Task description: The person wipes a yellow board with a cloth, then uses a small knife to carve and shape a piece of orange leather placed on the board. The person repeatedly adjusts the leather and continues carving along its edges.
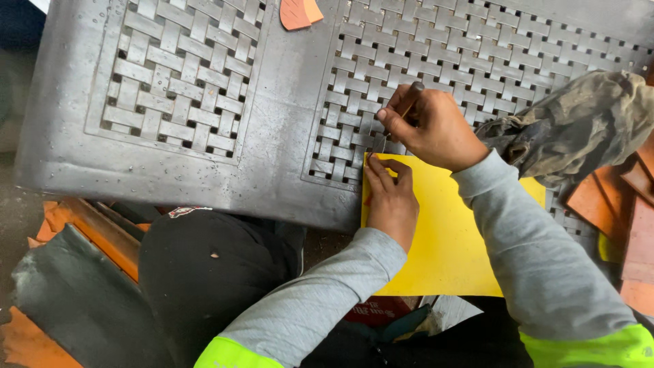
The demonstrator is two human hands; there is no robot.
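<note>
- The yellow sheet [443,238] lies at the near edge of the dark woven worktop [272,136] and hangs over it; it can slide, I think, if my pressing gets weak.
- My left hand [390,201] presses flat on its top left corner, grasping nothing.
- My right hand [429,126] pinches a thin tool [403,112] at that corner; over the holes its tip can slip or pierce.

Sheet [443,252] on the woven table [272,136], crumpled cloth [572,126] to its right, small piece [298,12] at the far edge
</note>
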